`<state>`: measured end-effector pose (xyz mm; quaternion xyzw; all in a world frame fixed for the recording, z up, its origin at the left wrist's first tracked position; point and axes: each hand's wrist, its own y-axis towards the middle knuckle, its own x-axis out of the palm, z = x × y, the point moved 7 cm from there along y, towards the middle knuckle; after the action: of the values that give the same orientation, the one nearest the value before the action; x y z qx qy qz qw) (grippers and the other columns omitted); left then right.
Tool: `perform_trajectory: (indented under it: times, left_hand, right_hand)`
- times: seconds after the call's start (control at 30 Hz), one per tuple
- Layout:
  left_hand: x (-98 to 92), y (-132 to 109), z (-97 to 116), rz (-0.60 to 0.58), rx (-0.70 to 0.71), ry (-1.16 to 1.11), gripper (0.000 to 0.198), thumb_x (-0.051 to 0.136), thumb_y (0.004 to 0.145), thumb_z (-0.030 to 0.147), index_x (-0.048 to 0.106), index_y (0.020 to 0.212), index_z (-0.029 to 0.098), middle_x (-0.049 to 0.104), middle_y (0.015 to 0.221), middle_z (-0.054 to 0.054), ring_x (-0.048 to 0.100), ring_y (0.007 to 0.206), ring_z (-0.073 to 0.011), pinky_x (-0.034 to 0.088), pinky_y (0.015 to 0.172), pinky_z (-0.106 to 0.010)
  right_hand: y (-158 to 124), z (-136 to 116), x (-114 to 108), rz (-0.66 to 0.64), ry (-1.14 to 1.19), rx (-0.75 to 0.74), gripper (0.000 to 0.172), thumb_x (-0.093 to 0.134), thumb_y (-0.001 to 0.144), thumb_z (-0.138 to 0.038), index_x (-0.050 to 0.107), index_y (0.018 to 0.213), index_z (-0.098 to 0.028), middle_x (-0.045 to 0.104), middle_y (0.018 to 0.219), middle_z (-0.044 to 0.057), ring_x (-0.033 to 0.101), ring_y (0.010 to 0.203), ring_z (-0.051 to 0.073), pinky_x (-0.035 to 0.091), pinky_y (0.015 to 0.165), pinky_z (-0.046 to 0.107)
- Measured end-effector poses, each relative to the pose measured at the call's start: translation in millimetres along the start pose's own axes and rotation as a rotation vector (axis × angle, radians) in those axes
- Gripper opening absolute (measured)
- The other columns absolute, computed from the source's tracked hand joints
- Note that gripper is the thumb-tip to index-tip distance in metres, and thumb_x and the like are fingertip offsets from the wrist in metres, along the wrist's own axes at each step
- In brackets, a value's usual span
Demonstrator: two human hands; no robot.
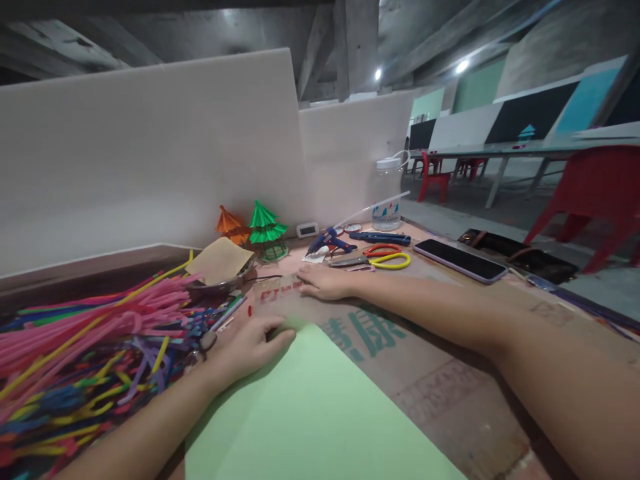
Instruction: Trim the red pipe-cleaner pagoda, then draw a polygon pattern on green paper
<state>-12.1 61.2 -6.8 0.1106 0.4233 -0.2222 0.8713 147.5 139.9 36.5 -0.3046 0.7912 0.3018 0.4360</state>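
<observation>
A light green sheet of paper (pixel 310 413) lies on the cardboard-covered table in front of me. My left hand (pixel 247 347) rests on its far left corner, fingers curled down onto the paper edge. My right hand (pixel 323 281) reaches further out and lies flat, palm down, with its fingertips on a clear plastic ruler (pixel 275 290) with red print. Neither hand lifts anything.
A big heap of coloured pipe cleaners (pixel 85 347) fills the left. Behind it sit a bowl with brown paper (pixel 220 267), small paper pagodas (pixel 265 230), a blue glue gun (pixel 327 241), scissors (pixel 383 257), a phone (pixel 460 260) and a plastic jar (pixel 387 197). Red chairs (pixel 590 193) stand at the right.
</observation>
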Motion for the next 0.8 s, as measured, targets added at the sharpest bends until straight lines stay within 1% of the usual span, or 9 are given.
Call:
perform_trajectory:
  times: [0.1, 0.17, 0.27, 0.37, 0.5, 0.63, 0.7, 0.73, 0.8]
  left_hand:
    - [1.2, 1.2, -4.3, -0.051, -0.052, -0.035, 0.031, 0.066, 0.101, 0.045, 0.069, 0.097, 0.015, 0.069, 0.094, -0.002, 0.068, 0.087, -0.0200, 0.059, 0.080, -0.038]
    - [1.4, 2.3, -9.5, -0.099, -0.100, -0.107, 0.032, 0.066, 0.101, 0.046, 0.069, 0.101, 0.014, 0.070, 0.098, -0.003, 0.069, 0.088, -0.0208, 0.060, 0.079, -0.037]
    - [1.9, 2.6, -16.7, -0.161, -0.180, -0.243, 0.031, 0.066, 0.102, 0.044, 0.069, 0.109, 0.014, 0.071, 0.104, -0.004, 0.071, 0.088, -0.0205, 0.061, 0.078, -0.037]
    - [1.4, 1.3, -22.4, -0.162, -0.258, -0.353, 0.030, 0.066, 0.102, 0.042, 0.069, 0.114, 0.015, 0.071, 0.107, -0.005, 0.071, 0.089, -0.0197, 0.062, 0.078, -0.037]
    - [1.1, -2.7, -32.9, -0.119, -0.357, -0.453, 0.030, 0.066, 0.102, 0.042, 0.067, 0.115, 0.015, 0.070, 0.105, -0.005, 0.069, 0.084, -0.0178, 0.061, 0.074, -0.035]
    - [0.0, -6.0, -46.1, -0.091, -0.426, -0.531, 0.030, 0.065, 0.102, 0.043, 0.067, 0.112, 0.015, 0.070, 0.098, -0.003, 0.067, 0.077, -0.0157, 0.059, 0.068, -0.031]
    - [-1.3, -5.7, -51.2, -0.082, -0.439, -0.565, 0.030, 0.065, 0.102, 0.044, 0.068, 0.108, 0.015, 0.069, 0.094, -0.002, 0.067, 0.074, -0.0152, 0.058, 0.066, -0.030]
    - [-1.7, -4.9, -53.1, -0.077, -0.443, -0.581, 0.031, 0.065, 0.102, 0.045, 0.068, 0.105, 0.015, 0.069, 0.092, -0.002, 0.066, 0.073, -0.0149, 0.058, 0.065, -0.030]
    - [-2.2, -2.3, -55.1, -0.062, -0.444, -0.610, 0.032, 0.064, 0.102, 0.047, 0.068, 0.103, 0.015, 0.068, 0.088, -0.001, 0.065, 0.069, -0.0141, 0.055, 0.062, -0.028]
  right_hand:
    - [-24.1, -23.6, 15.7, -0.153, 0.133, -0.077, 0.038, 0.062, 0.103, -0.038, 0.070, 0.132, -0.015, 0.065, 0.147, 0.015, 0.057, 0.140, 0.031, 0.042, 0.120, 0.047]
    - [-53.5, -39.6, 26.2, -0.272, 0.235, -0.114, 0.048, 0.047, 0.108, -0.050, 0.077, 0.116, -0.014, 0.079, 0.119, 0.010, 0.074, 0.112, 0.025, 0.056, 0.102, 0.036]
    - [-90.9, -43.4, 24.7, -0.284, 0.311, -0.065, 0.079, 0.017, 0.111, -0.059, 0.078, 0.104, -0.009, 0.081, 0.092, 0.014, 0.079, 0.083, 0.022, 0.062, 0.082, 0.035]
    - [-105.4, -25.8, 0.8, -0.115, 0.285, 0.037, 0.077, 0.016, 0.111, -0.059, 0.065, 0.136, -0.006, 0.073, 0.128, 0.025, 0.074, 0.116, 0.028, 0.056, 0.103, 0.047]
    - [-114.4, -25.6, -13.1, -0.049, 0.193, 0.071, 0.071, 0.058, 0.099, -0.054, 0.055, 0.151, -0.006, 0.037, 0.166, 0.030, 0.029, 0.159, 0.041, 0.015, 0.129, 0.065]
    - [-147.8, -77.4, 10.3, -0.344, 0.322, -0.174, 0.052, 0.059, 0.100, -0.056, 0.072, 0.133, -0.018, 0.070, 0.140, 0.017, 0.061, 0.136, 0.029, 0.043, 0.118, 0.042]
    - [-165.6, -84.8, 12.8, -0.473, 0.443, -0.165, 0.074, 0.036, 0.104, -0.072, 0.079, 0.112, -0.012, 0.081, 0.106, 0.015, 0.075, 0.105, 0.026, 0.058, 0.094, 0.035]
    - [-166.7, -74.8, 3.6, -0.375, 0.406, -0.084, 0.084, 0.024, 0.104, -0.074, 0.079, 0.106, -0.011, 0.080, 0.094, 0.015, 0.076, 0.093, 0.025, 0.060, 0.084, 0.035]
    - [-164.8, -45.3, -21.7, -0.112, 0.194, 0.074, 0.070, 0.033, 0.106, -0.067, 0.075, 0.123, -0.015, 0.076, 0.123, 0.018, 0.070, 0.118, 0.028, 0.054, 0.104, 0.043]
